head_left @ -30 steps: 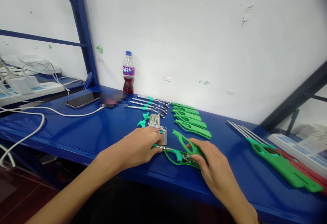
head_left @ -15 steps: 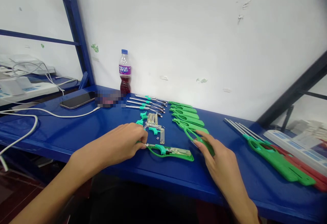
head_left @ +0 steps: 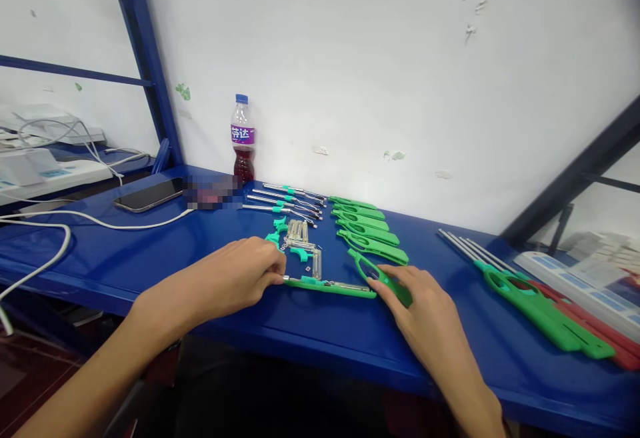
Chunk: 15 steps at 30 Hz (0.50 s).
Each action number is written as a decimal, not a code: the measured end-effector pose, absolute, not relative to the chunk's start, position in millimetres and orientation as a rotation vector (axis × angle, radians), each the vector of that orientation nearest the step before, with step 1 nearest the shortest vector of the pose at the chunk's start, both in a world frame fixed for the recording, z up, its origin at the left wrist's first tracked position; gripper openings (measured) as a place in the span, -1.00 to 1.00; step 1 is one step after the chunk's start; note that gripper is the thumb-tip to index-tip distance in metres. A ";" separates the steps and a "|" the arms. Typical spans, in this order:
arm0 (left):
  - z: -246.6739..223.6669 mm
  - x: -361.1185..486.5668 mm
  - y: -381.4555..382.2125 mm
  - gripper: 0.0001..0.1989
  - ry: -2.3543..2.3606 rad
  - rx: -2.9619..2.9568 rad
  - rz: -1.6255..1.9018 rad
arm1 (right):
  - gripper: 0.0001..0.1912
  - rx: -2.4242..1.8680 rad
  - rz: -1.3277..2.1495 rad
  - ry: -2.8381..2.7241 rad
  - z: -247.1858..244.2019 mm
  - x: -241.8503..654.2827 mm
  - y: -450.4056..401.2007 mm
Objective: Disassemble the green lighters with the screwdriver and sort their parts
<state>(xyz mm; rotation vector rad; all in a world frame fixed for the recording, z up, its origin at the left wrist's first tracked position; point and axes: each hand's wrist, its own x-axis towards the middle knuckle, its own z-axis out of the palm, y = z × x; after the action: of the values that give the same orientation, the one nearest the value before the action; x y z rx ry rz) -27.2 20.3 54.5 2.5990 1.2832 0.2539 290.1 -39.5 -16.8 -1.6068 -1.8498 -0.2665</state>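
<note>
My left hand [head_left: 255, 266] pinches the metal rod of a half-assembled long-necked lighter [head_left: 330, 287]. Its green half-shell is tipped edge-on, with a turquoise trigger and a clear fuel tank inside. In my right hand [head_left: 417, 291] is a separate green half-shell [head_left: 367, 266], its looped end pointing up and left. My right fingertips are close by the tank end of the lighter; I cannot tell whether they touch it. Behind lie loose clear fuel tanks [head_left: 299, 230], turquoise triggers [head_left: 300, 253], metal rods with wires [head_left: 285, 201] and several more green half-shells [head_left: 373, 245].
Whole green [head_left: 533, 308] and red lighters [head_left: 585, 318] lie at the right beside a white power strip [head_left: 580, 285]. A phone [head_left: 150, 195], a white cable [head_left: 100, 221] and a drink bottle [head_left: 243, 145] are at the left. The blue table [head_left: 300, 338] meets a white wall.
The half-assembled lighter has been tilted from lying face up to edge-on. The half-shell in my right hand has turned and moved slightly left, nearer the lighter.
</note>
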 end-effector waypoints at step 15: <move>52.3 -31.1 22.8 -0.78 1.269 2.596 0.314 | -0.93 -1.436 -0.165 -2.066 3.5 279.1 -58.1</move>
<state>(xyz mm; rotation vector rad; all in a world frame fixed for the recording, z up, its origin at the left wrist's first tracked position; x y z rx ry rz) -31.1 22.8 52.3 2.5959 1.2689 0.3135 279.1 -58.1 3.5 -1.4360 -2.0659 -0.1648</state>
